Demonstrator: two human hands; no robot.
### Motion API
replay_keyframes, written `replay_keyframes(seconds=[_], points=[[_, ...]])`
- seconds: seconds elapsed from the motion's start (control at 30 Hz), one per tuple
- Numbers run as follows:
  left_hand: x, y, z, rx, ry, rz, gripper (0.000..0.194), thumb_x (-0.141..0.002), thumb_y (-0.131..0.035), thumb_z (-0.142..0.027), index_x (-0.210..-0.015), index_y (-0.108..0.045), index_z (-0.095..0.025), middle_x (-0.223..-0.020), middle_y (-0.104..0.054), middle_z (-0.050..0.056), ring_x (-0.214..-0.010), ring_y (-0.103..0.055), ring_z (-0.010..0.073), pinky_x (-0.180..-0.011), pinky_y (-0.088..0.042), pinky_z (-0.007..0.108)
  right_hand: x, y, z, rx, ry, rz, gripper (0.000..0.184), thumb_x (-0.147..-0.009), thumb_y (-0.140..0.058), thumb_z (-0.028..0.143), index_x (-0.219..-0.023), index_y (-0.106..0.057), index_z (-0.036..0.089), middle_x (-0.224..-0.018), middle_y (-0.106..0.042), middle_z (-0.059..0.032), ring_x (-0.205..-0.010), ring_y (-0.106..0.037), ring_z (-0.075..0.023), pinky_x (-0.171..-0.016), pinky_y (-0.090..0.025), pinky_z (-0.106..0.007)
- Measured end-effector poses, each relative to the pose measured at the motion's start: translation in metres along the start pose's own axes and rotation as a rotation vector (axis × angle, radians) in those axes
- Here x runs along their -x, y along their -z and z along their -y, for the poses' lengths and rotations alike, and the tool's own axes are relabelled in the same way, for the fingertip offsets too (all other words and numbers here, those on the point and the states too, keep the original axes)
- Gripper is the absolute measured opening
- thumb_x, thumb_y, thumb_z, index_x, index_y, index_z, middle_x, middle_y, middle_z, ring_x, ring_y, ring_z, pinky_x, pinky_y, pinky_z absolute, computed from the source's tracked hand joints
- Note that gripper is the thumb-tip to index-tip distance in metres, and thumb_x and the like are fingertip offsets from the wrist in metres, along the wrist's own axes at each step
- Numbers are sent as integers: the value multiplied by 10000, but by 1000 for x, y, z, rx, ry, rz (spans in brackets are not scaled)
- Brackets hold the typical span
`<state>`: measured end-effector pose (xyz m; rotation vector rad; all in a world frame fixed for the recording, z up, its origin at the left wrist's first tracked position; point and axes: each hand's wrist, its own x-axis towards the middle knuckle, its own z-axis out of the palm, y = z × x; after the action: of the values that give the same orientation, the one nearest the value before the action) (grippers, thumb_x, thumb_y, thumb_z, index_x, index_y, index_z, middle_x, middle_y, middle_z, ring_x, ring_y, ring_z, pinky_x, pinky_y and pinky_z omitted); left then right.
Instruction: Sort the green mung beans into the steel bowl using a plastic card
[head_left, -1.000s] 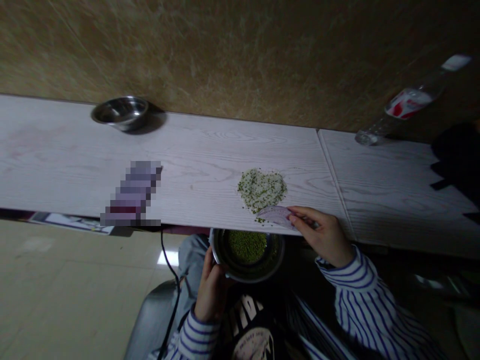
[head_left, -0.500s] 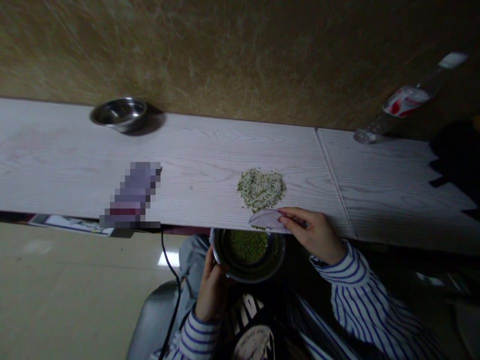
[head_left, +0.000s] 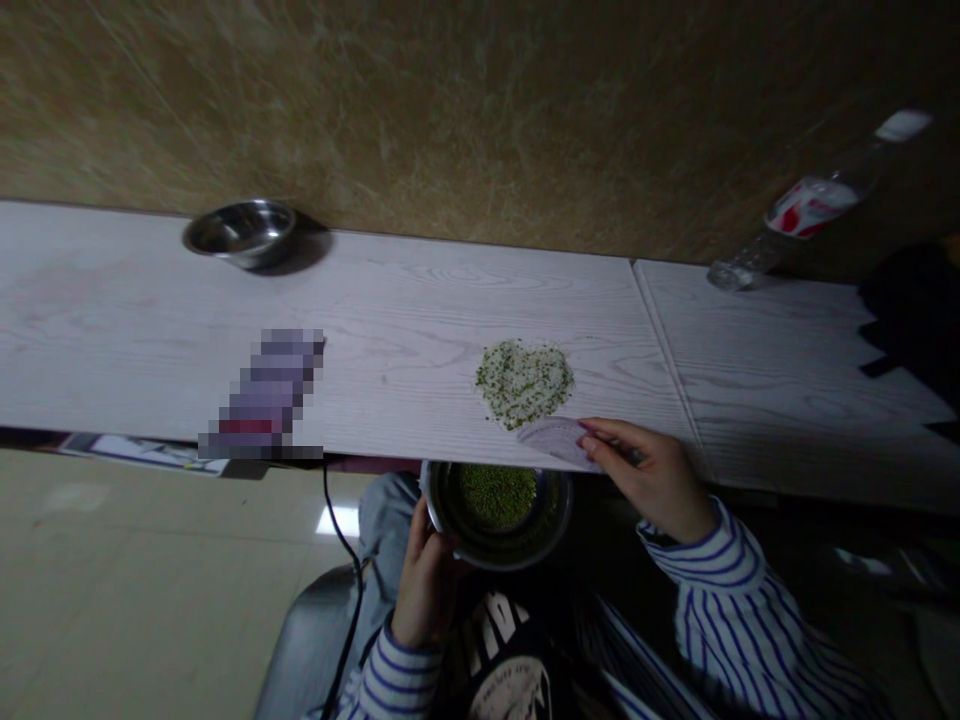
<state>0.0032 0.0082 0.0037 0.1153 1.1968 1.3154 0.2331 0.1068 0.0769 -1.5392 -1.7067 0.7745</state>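
My left hand [head_left: 427, 580] is closed on the rim of a metal bowl [head_left: 555, 535], held just below the table's front edge. Green mung beans [head_left: 496, 495] lie in that bowl. Between the thumb and fingers of my right hand [head_left: 652, 475] is a clear, half-round protractor [head_left: 551, 438], lying low over the table by its front edge. Just beyond the protractor, a loose pile of white rice grains mixed with green beans [head_left: 523, 383] is spread on the table.
On the pale wood-grain table [head_left: 405, 330], a second metal bowl [head_left: 244, 235] stands at the back left. A blurred-out flat object [head_left: 274, 385] lies near the front edge, a black cable [head_left: 352, 600] below it. A plastic bottle [head_left: 814, 205] stands by the wall; something dark [head_left: 911, 320] is at far right.
My right hand and the protractor have moved a little to the right. The few beans by the protractor at the table edge no longer show there. My left hand keeps its hold on the bowl.
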Motion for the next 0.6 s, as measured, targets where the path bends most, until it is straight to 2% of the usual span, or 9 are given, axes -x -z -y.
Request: replay_keyframes(seconds=[0.1, 0.23, 0.4, 0.6], points=[[-1, 0, 1, 22, 2, 1, 654, -709, -697, -212, -1348, -581, -294, -1358, -628, 90, -1180, -608, 299, -913, -555, 403, -1, 2, -4, 23, -6, -63, 258, -831, -666, 330, -1002, -799, 190, -890, -807, -90, -768, -762, -231, -756, -628, -359], [-1, 0, 2, 7, 6, -8, 632, -718, -703, -224, -1334, -590, -304, -1393, -612, 95, -1208, -596, 322, -845, -579, 386, 0, -6, -3, 29, 28, -46, 239, -840, -658, 321, -998, -803, 214, -897, -808, -79, -789, -762, -227, -768, -627, -350], [-1, 3, 1, 17, 16, -12, 639, -718, -702, -221, -1343, -598, -301, -1334, -651, 85, -1173, -617, 323, -838, -580, 381, -9, -14, -5, 33, 38, -70, 257, -846, -646, 326, -1016, -802, 212, -922, -809, -81, -795, -760, -223, -763, -625, -348], [-1, 2, 0, 35, 24, -3, 712, -713, -709, -217, -1403, -551, -293, -1282, -665, 95, -1101, -626, 319, -723, -591, 359, -24, -5, -6, 11, 32, -120, 262, -822, -648, 319, -996, -803, 199, -921, -809, -86, -779, -760, -229, -743, -625, -353]])
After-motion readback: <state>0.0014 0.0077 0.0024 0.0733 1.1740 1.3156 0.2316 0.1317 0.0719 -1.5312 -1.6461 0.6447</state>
